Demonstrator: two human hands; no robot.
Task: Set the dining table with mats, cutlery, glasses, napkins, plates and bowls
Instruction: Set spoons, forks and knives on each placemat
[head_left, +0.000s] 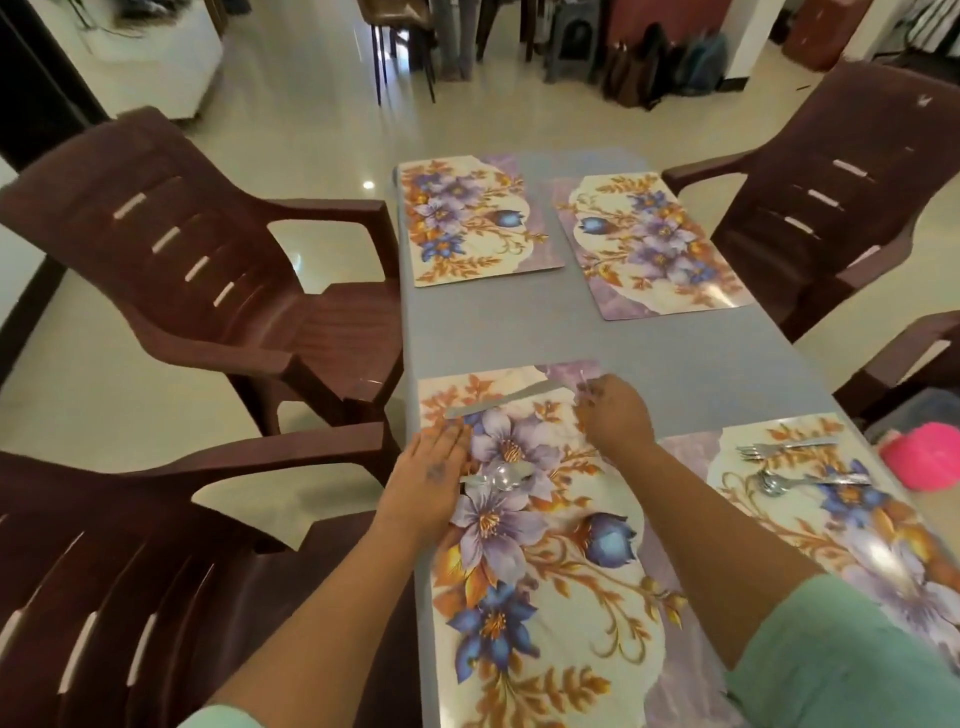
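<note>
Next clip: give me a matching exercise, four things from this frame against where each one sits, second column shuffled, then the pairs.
Things:
1. spoon
2. forks
3. pink object
4. right hand

Places:
A. right edge of the table
B. near-right mat
C. by the left hand, on the near-left mat
D. far end of the near-left mat, pinching something thin

Pairs: 1-C, 2-B, 3-A, 4-D
</note>
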